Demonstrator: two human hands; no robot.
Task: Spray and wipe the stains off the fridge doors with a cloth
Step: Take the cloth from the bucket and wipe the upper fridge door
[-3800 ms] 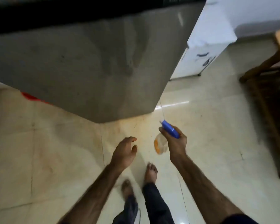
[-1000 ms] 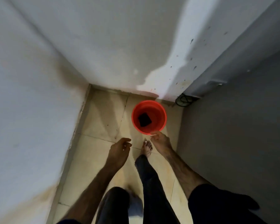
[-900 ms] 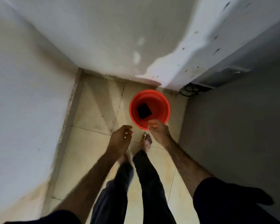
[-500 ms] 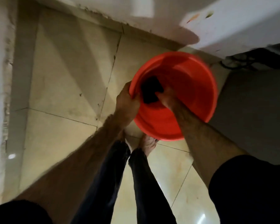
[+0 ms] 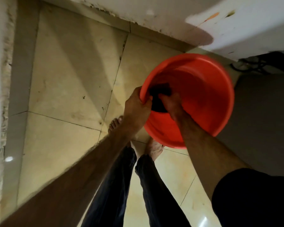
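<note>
A red bucket (image 5: 203,99) stood at the far right of the tiled floor (image 5: 72,79), close to the corner where a flaking white wall (image 5: 138,7) met the floor, with a tangle of dark cable (image 5: 252,66) just beyond its right side and a grey panel (image 5: 266,112) beside it. Two bare feet (image 5: 115,125) stood on the tiles at the bucket's near edge, dark trouser legs (image 5: 118,185) below them. The left hand (image 5: 136,105) gripped the bucket's left rim, thumb hooked over the lip and fingers curled on the outside wall. The right hand (image 5: 170,102) reached down inside, its forearm crossing the near rim and hiding part of the interior. A dark cloth (image 5: 161,90) lay inside the bucket against its left wall, and the right hand's fingers were curled onto it, gripping it; the fingertips themselves were blurred and partly buried in the fabric.
</note>
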